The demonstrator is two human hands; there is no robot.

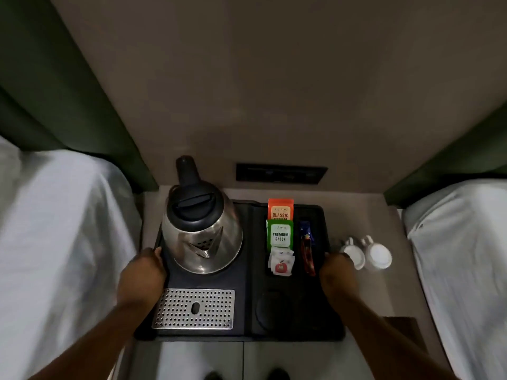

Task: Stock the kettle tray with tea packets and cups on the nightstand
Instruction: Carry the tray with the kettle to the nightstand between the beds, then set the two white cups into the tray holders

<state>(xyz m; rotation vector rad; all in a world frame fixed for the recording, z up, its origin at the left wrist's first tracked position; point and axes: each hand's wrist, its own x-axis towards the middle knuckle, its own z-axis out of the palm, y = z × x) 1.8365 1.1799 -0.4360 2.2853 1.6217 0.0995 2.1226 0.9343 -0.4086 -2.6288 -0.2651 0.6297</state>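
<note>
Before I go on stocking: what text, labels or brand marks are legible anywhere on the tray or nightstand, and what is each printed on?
"CLASSIC": orange tea packet, standing at the back of the tray; a second line beneath is hidden.
"PREMIUM GREEN": green tea packet, just in front of it.
Small logo line atop both packets: too small to read.
White sachet with red round mark: lettering blurred.
Dark blue and red sachets: unreadable.
Kettle, cups, wall panel: no legible text.

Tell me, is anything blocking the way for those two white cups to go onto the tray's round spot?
Nothing visible does. The two cups sit upside down on the nightstand right of the tray; the round recess is bare. Only the right hand, at the tray's edge, lies between.
</note>
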